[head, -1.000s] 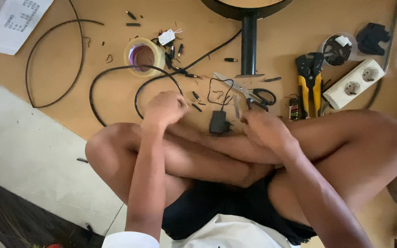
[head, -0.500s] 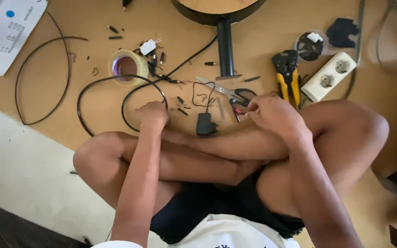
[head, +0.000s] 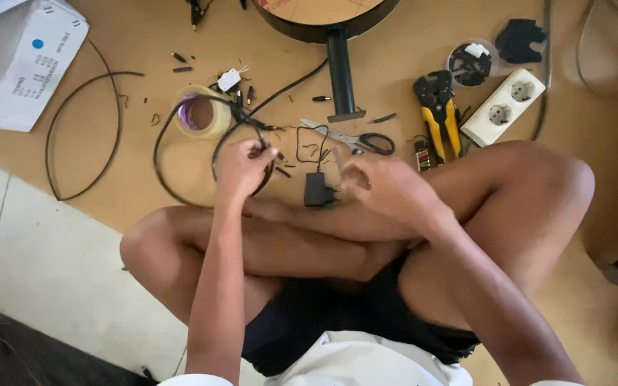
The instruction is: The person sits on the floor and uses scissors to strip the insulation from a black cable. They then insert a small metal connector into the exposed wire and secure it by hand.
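My left hand (head: pixel 241 168) sits on a cable loop (head: pixel 180 171) left of the plug adapter (head: pixel 317 190), with my right hand (head: pixel 388 187) just right of it. Beyond them lie a tape roll (head: pixel 202 113), scissors (head: pixel 352 137) and a wire stripper (head: pixel 438 114); the socket strip (head: pixel 503 107) lies farther right, a box (head: pixel 23 64) far left

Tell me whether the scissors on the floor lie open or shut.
Shut, it seems: the scissors lie flat with their blades together, forming one narrow point, beyond the right hand.
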